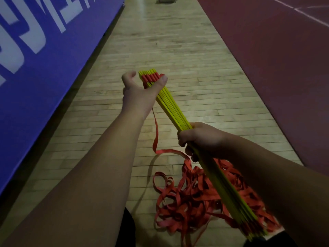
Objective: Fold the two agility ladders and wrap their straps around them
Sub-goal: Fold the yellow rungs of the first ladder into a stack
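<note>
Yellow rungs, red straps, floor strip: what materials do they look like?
Yellow rungs: likely rigid plastic, matte; thin flat slats that stay straight in the bundle.
Red straps: woven fabric webbing, probably nylon; limp flat loops in a tangled pile.
Floor: varnished wood; narrow boards with glare.

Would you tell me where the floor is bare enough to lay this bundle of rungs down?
Bare wooden floor runs ahead between the blue panel and the maroon surface. Crowded: the red straps heaped beneath the right hand.
</note>
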The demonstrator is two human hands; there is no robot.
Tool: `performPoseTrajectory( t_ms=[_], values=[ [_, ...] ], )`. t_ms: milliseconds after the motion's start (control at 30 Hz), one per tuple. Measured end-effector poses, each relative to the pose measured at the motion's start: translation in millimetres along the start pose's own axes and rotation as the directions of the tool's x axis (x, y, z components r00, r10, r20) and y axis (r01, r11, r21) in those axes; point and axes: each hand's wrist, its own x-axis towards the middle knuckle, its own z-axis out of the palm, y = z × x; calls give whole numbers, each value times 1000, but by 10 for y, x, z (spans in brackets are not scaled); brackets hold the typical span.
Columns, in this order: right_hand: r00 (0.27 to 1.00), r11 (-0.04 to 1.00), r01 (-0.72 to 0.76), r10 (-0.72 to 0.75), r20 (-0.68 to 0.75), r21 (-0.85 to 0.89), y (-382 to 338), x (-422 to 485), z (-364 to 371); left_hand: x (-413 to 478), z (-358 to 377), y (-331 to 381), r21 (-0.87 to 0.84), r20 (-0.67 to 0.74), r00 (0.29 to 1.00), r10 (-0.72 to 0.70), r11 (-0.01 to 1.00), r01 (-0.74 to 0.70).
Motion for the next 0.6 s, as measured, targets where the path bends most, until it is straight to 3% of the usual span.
performPoseTrajectory(
  t_ms=[167,600],
  values=[
    [1000,1000,-12,13,28,-13,-11,-48,4,124,-79,-145,-148,141,990,-19,988,40],
    [999,999,-40,41,36,-34,-12,-136,-45,108,13,-228,-184,18,1000,-2,983,5]
  ],
)
